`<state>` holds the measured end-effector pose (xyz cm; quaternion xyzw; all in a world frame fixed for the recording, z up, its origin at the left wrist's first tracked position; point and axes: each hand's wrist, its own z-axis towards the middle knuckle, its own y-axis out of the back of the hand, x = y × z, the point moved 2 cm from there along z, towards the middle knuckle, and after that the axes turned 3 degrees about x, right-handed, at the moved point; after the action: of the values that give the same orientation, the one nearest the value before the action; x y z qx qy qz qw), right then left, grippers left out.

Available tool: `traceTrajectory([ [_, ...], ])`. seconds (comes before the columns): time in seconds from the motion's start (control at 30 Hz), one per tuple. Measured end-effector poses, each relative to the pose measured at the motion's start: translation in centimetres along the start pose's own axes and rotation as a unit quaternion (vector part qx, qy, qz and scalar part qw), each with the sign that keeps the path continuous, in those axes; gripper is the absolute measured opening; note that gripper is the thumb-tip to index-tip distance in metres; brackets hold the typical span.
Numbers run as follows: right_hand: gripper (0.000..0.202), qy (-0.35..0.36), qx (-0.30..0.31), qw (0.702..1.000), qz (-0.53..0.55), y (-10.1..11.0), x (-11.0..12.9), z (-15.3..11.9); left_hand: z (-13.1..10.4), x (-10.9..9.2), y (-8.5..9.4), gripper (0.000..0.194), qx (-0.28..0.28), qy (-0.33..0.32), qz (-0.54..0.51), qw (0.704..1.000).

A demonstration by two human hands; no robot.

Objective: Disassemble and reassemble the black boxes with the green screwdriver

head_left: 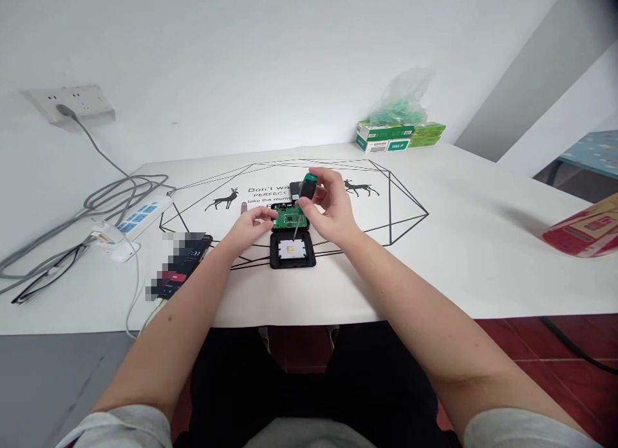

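Observation:
An opened black device lies on the white table in front of me. Its upper half holds a green circuit board (286, 217); the lower half is a black square cover (292, 262) with a white plate inside. My right hand (333, 206) grips a green and black screwdriver (308, 186), tilted, its shaft slanting down and its tip over the white plate; whether it touches cannot be made out. At the left edge of the circuit board, the fingers of my left hand (251, 228) are curled against it. A dark object (295, 190) sits behind, partly hidden by the screwdriver.
On the left are a lit phone (186, 264), a power strip (145, 219), coiled grey cables (103, 206) and glasses (48, 274). Green and white boxes (386, 136) with a plastic bag (400, 103) stand at the back. A red package (584, 232) lies at the right.

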<state>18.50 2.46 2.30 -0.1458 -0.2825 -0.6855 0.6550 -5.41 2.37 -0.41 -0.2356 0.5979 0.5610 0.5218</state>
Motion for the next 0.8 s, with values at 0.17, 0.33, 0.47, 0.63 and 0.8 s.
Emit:
traceTrajectory([
  [0.17, 0.046, 0.035, 0.050, 0.997, -0.050, 0.4, 0.7, -0.3, -0.4, 0.7, 0.0, 0.073, 0.010, 0.001, 0.278, 0.961],
  [0.33, 0.043, 0.052, 0.046, 0.996, -0.061, 0.5, 0.5, -0.3, -0.7, 1.0, -0.1, 0.095, 0.081, 0.044, 0.309, 0.947],
  [0.47, 0.045, 0.049, 0.051, 0.996, -0.061, 0.5, 0.0, -0.2, -0.8, 1.1, 0.0, 0.092, 0.088, 0.042, 0.296, 0.950],
  [0.63, 0.046, 0.046, 0.056, 0.995, -0.064, 0.4, -0.3, -0.4, -0.8, 1.1, 0.0, 0.091, 0.090, 0.038, 0.291, 0.952],
  [0.8, 0.046, 0.051, 0.057, 0.995, -0.065, 0.3, -0.4, -0.6, -0.6, 1.3, 0.0, 0.092, 0.090, 0.030, 0.290, 0.952],
])
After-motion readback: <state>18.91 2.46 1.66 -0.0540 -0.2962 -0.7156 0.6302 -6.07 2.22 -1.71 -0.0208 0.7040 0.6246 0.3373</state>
